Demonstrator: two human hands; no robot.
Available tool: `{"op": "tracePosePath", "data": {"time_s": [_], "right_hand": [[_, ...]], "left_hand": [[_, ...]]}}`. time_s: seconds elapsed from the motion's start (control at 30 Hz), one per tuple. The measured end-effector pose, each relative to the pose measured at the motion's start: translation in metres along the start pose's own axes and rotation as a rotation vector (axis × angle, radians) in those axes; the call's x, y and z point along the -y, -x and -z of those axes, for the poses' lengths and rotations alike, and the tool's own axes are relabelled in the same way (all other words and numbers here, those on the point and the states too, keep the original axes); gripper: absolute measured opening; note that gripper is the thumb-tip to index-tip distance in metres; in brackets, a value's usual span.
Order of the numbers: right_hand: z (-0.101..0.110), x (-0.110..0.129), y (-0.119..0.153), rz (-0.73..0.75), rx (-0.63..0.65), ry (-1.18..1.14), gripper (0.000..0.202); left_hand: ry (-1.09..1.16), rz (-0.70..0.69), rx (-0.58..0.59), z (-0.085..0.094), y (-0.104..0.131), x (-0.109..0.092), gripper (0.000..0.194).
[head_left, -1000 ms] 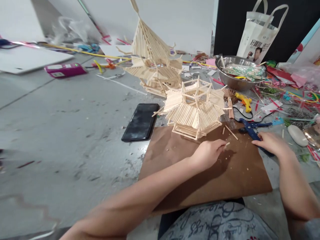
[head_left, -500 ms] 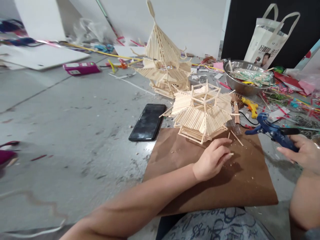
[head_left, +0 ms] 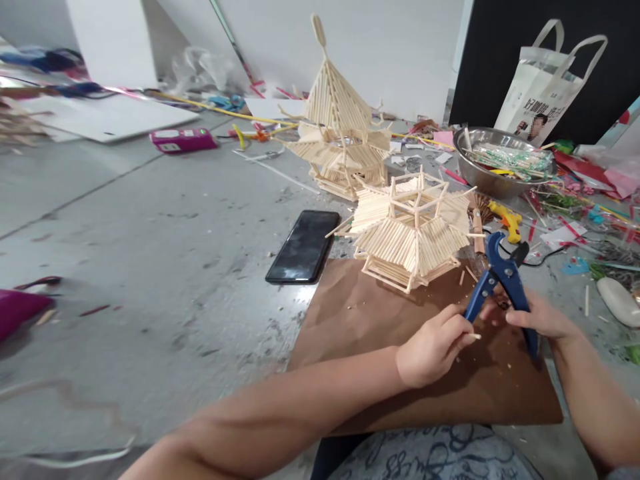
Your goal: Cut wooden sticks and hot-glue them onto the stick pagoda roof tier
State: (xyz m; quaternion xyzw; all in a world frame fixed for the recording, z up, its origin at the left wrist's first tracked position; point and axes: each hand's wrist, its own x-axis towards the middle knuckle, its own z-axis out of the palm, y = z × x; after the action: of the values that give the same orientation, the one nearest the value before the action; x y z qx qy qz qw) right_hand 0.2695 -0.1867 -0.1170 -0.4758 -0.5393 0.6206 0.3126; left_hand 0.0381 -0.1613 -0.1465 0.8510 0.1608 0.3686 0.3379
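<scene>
A blue PVC pipe cutter stands over the brown board, its handles spread and its jaw upward. My right hand is closed around the cutter's right handle. My left hand is closed, with the pale tip of a short wooden stick poking out between thumb and fingers. The cutter's other handle reaches the left fingers; whether they grip it too I cannot tell. Just beyond the hands sits a six-sided stick roof model, with loose stick bits beside it.
A taller stick pagoda rises behind. A black phone lies left of the board. To the right are a yellow glue gun, a steel bowl of wrapped sticks, a white bag and scattered scraps. A magenta case lies far left.
My right hand has brought the pipe cutter from the right side in over the board, up to my left hand. The left hand keeps the stick. The view has shifted slightly.
</scene>
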Motion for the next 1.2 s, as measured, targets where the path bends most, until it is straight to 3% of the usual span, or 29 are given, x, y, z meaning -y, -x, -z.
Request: {"op": "tracePosePath", "data": {"time_s": [0.1,0.2,0.3,0.4,0.5,0.6,0.67,0.73,0.9,1.2], "right_hand": [[-0.011,0.001,-0.001,0.153,0.049,-0.172,0.063],[-0.024,0.007,-0.002,0.159,0.105,-0.251,0.073],[-0.029,0.011,-0.002,0.155,0.142,-0.253,0.062],[-0.023,0.01,0.002,0.255,0.031,-0.207,0.048],[-0.014,0.011,0.008,0.318,-0.211,0.042,0.038],[-0.009,0.011,0.009,0.354,-0.429,0.54,0.038],[-0.01,0.009,0.004,0.374,-0.502,0.846,0.042],[-0.014,0.006,-0.002,0.358,-0.497,1.017,0.043],[-0.029,0.0,-0.012,0.411,-0.43,1.175,0.042],[-0.037,0.002,-0.013,0.388,-0.418,1.22,0.038]], "left_hand": [[0.029,-0.059,0.035,-0.003,0.0,0.002,0.022],[0.036,-0.107,0.068,-0.003,-0.001,0.003,0.025],[0.072,-0.125,0.153,-0.002,-0.002,0.003,0.026],[0.128,-0.076,0.178,0.004,-0.004,0.003,0.025],[0.116,0.072,0.061,0.011,-0.008,0.004,0.025],[0.113,0.185,-0.079,0.016,-0.012,0.007,0.023],[0.109,0.197,-0.117,0.018,-0.014,0.008,0.02],[0.107,0.185,-0.124,0.017,-0.015,0.01,0.017],[0.15,0.218,-0.063,0.014,-0.014,0.016,0.019],[0.219,0.181,-0.005,0.013,-0.015,0.014,0.023]]}}
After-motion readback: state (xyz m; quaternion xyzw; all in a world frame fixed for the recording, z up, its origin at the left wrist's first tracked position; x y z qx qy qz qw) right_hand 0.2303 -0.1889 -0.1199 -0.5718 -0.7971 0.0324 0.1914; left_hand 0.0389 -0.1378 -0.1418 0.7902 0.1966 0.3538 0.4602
